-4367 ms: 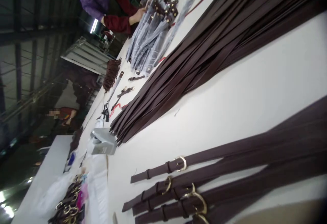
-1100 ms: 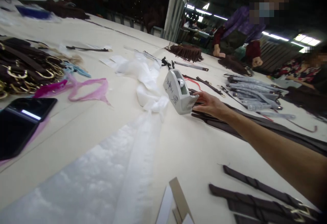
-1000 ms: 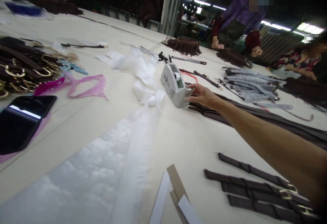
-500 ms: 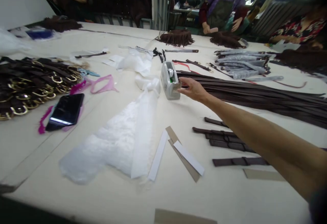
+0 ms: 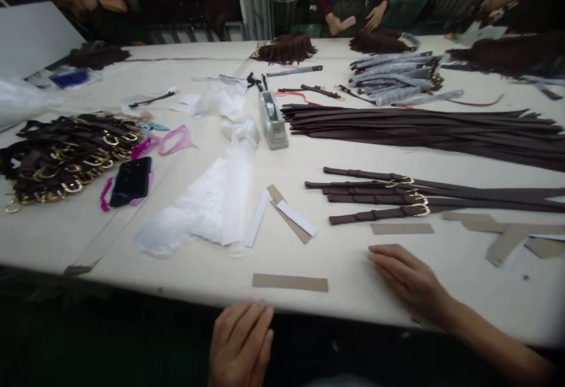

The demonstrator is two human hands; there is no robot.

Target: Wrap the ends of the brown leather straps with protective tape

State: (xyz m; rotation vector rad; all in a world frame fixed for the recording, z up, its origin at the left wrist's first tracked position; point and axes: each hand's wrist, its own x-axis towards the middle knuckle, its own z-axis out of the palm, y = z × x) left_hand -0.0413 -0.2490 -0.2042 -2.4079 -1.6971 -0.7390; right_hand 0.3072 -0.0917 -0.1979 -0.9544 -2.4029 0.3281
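Note:
My left hand (image 5: 241,343) is at the table's front edge, just below a tan strip (image 5: 290,282); its fingers are curled together and I cannot make out anything in them. Over the table at the right, my right hand (image 5: 408,275) hangs with its fingers together, below another tan strip (image 5: 402,229). Beyond it lie dark brown straps with gold buckles (image 5: 375,214). A grey tape dispenser (image 5: 273,122) stands farther back, untouched. White and tan strips (image 5: 296,218) cross each other near the middle, beside white plastic sleeves (image 5: 207,199).
Buckled straps are heaped (image 5: 70,152) at the left, near a black phone (image 5: 131,181). Long brown straps (image 5: 419,131) stretch across the right, with wrapped straps (image 5: 392,78) behind them. A person's hands (image 5: 355,19) show across the table (image 5: 168,281). Tan pieces (image 5: 507,237) lie at the right.
My right hand has left the tape dispenser and come back toward the front right. My left hand has come into view at the front edge. The view has tilted down and shifted right.

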